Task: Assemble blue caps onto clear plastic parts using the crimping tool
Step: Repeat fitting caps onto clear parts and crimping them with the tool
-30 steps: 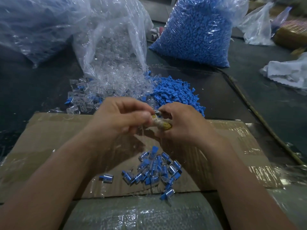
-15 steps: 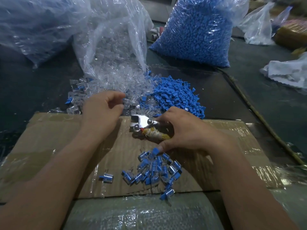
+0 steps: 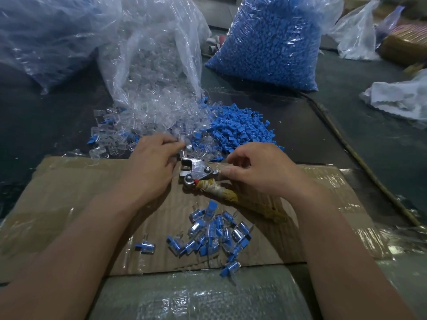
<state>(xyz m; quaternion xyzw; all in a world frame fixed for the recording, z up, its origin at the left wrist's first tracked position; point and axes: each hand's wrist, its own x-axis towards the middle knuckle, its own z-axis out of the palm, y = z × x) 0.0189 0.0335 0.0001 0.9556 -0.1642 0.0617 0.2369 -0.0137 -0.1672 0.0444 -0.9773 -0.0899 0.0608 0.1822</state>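
The crimping tool lies on the cardboard, metal head to the left, its cloth-wrapped handle running under my right wrist. My left hand reaches into the loose clear plastic parts and pinches a clear part between thumb and fingers. My right hand hovers over the tool with fingers curled; its thumb touches the tool's head and its fingertips sit beside a blue cap at the edge of the blue cap pile. Whether it holds anything is hidden. Assembled pieces lie near me.
An open clear bag spills the clear parts. A full bag of blue caps stands behind at the right. Another bag lies far left, and a white cloth at the right. A stick runs along the dark table.
Both hands held the tool together a second ago. The left hand has since moved out to the clear parts, and the right hand lowered the tool to the cardboard and slid forward toward the caps.
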